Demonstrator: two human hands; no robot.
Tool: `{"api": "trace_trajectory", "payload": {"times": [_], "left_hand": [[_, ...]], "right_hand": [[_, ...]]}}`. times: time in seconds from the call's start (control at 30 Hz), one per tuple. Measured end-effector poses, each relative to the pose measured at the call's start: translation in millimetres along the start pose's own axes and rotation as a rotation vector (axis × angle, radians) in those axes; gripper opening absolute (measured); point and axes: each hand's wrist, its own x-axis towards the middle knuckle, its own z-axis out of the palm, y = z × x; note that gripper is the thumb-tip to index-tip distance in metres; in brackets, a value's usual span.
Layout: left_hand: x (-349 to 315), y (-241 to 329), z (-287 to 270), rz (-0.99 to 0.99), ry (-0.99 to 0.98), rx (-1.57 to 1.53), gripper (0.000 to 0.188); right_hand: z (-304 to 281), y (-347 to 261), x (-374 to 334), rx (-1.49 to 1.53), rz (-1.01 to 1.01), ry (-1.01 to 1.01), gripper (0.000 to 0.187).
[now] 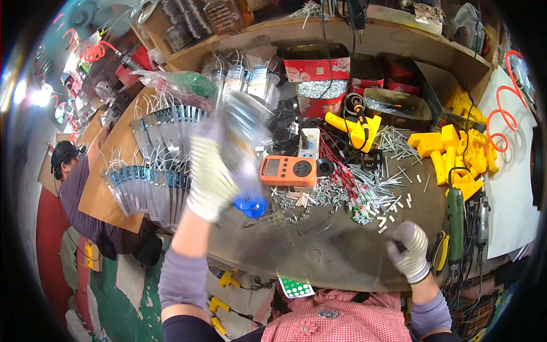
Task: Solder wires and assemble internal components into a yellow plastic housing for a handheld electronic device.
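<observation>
The left hand (pixel 209 178), in a pale knit glove, is raised above the workbench (pixel 319 256) with its fingers wrapped around a clear plastic packet (pixel 242 139) that is motion-blurred, so what is inside cannot be told. The packet stands up out of the fist, tilting toward the back shelf, and its lower end hangs just above a small blue plastic part (pixel 250 206) lying on the bench. The left forearm, in a grey-purple sleeve, rises steeply from the lower edge.

The right hand (pixel 408 249), also gloved, rests low near the front rim of the bench, well apart from the packet. Its fingers are curled into a loose fist; whether they pinch anything small cannot be told. The right forearm comes in short and nearly upright from the lower right.

Left of the raised hand, rows of similar flat silver packets (pixel 154 171) lie fanned out on a brown board (pixel 108 196), just beside the packet. To its right sits an orange meter (pixel 288 171), then a scatter of small metal pins (pixel 364 191). A green power tool (pixel 456 219) lies by the right hand, with yellow plastic parts (pixel 450 151) behind it. The bare dark stretch of bench between the two hands is the widest uncluttered area.
</observation>
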Motion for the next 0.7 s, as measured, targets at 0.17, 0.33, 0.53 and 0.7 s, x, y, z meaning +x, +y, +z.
{"api": "trace_trajectory", "payload": {"times": [0.17, 0.33, 0.53, 0.7], "left_hand": [[-76, 123, -4, 0.200, -0.742, -0.443, 0.076], [-121, 125, 27, 0.224, -0.944, -0.475, 0.087], [-115, 128, 20, 0.081, -1.006, -0.248, 0.095], [-117, 179, 67, 0.274, -0.709, -0.311, 0.048]], "right_hand": [[23, -43, -10, 0.813, 0.334, -0.369, 0.081], [18, -46, -32, 0.646, 0.991, -0.408, 0.054], [20, -58, -1, 0.553, 0.816, -0.420, 0.021], [14, -47, -18, 0.357, 0.501, -0.279, 0.024]]}}
